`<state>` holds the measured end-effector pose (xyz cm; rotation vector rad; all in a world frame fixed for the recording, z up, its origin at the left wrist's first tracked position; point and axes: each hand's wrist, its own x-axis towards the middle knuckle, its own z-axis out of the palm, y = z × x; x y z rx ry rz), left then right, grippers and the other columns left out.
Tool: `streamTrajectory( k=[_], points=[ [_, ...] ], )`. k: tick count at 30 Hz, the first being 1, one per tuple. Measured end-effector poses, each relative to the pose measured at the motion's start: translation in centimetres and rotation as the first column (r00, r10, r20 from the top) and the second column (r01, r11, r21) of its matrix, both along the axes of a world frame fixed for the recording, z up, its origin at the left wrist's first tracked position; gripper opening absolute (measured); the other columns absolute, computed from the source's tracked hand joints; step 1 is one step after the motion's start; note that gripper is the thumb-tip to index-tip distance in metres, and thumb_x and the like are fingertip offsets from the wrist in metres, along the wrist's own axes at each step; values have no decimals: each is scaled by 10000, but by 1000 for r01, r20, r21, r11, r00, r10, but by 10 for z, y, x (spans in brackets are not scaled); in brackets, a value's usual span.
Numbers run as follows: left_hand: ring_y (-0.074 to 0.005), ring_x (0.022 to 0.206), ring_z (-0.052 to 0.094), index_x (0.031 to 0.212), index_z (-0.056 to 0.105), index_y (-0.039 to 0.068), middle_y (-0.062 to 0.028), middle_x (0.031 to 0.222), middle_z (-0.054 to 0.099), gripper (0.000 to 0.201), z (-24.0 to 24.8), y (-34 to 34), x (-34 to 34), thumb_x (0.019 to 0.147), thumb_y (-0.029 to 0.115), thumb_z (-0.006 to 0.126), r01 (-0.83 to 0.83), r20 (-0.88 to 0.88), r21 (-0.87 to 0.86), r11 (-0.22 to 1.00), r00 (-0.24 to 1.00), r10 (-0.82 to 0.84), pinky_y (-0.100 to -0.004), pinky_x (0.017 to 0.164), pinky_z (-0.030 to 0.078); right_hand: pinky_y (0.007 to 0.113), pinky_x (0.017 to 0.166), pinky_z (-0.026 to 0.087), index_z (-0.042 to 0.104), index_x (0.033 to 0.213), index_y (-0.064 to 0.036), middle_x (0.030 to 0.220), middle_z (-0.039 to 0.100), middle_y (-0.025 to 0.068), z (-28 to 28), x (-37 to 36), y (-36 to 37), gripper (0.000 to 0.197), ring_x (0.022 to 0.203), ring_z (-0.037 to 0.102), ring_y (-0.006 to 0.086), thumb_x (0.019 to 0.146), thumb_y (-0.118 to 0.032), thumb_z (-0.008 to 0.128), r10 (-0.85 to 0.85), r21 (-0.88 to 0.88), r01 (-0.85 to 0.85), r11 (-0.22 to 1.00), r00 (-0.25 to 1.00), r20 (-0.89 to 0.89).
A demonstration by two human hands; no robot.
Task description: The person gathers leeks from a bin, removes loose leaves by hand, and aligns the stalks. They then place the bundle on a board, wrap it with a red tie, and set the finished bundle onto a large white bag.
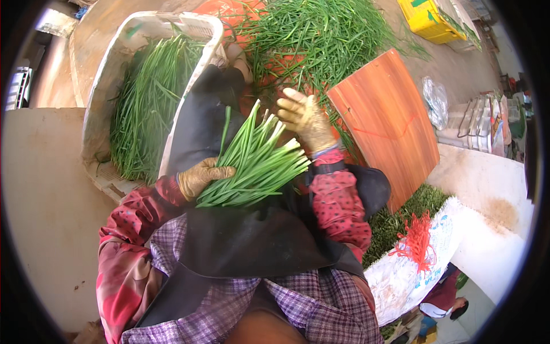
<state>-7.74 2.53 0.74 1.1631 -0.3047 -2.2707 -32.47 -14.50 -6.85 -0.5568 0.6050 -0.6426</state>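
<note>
A bunch of long green garlic chives (252,157) lies across my lap, its pale cut ends pointing up and right. My left hand (203,176), in a tan glove, is closed round the leafy side of the bunch, thumb on top. On the other side, my right hand (306,117), gloved too, is raised just past the pale ends with its fingers spread and nothing in them. A black apron (252,238) covers my lap under the bunch. Beyond my hands a large loose heap of chives (321,43) spreads over an orange sheet (226,8).
At my left stands a white plastic crate (94,123) full of chives. A wooden board (387,117) leans at my right, beside a white sack (412,275) with red ties (418,241) on it. A yellow crate (429,20) is far right. Another person (444,301) is at lower right.
</note>
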Motion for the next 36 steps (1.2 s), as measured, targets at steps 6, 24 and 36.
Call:
streamTrajectory(
  k=[6,24,36],
  points=[
    [-177,914,647,1175,591,5,-100,1053,660,349,4,9,-1,940,260,560,-1,103,35,999,995,-3,-309,827,531,264,738,477,542,1241,-65,1043,601,41,36,51,17,477,815,583,122,831,-248,704,233,-460,-394,796,901,-367],
    [-202,973,632,1270,499,16,-115,1123,625,391,-9,24,7,970,267,493,-155,7,-51,987,988,156,-342,843,532,377,970,430,152,1457,-30,1388,417,153,11,-9,122,993,1196,493,241,783,-508,701,-116,8,116,993,993,29],
    [-186,911,647,1177,577,4,-98,1045,664,323,-15,24,14,956,234,531,-9,18,-8,1000,1000,9,-322,834,522,194,707,470,411,1380,-30,1035,664,67,46,71,66,592,813,585,53,886,-251,651,-173,-350,154,924,985,-24]
  ],
)
